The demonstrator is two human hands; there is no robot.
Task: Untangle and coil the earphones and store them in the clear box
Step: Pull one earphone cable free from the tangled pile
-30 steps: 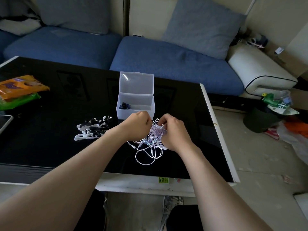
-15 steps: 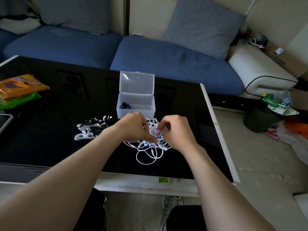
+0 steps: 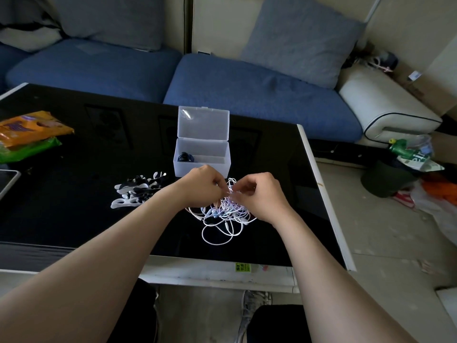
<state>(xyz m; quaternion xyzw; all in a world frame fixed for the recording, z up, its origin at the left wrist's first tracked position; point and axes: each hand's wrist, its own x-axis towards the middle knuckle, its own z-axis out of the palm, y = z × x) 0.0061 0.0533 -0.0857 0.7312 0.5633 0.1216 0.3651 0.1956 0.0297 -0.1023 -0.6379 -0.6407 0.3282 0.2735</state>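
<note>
**A:** What is lying way off to the left of the hands?

**B:** Orange and green snack bags (image 3: 27, 129) are lying on the black table (image 3: 74, 219), well apart from the left hand (image 3: 202, 188). A pile of black and white strips (image 3: 138, 191) is sitting nearer, just left of that hand's wrist.

**A:** What is the left hand doing?

**B:** It is curling its fingers and pinching a thin wire at the top of the white earphones (image 3: 222, 214).

**A:** Where are the earphones sitting?

**B:** They are bunching up in a messy ball between the two hands, right under the fingertips. The lower loops are lying on the table, spilling from the pinch toward the person.

**A:** And the right hand (image 3: 262, 196)?

**B:** It is bending its fingers and pinching the wire too, touching the right side of the ball. The two pinches are sitting very close together.

**A:** Where is the clear box (image 3: 202, 157)?

**B:** It is standing just past the knuckles, near the left hand, with its lid standing up. A small dark bundle (image 3: 185, 157) is lying in its left end.
</note>
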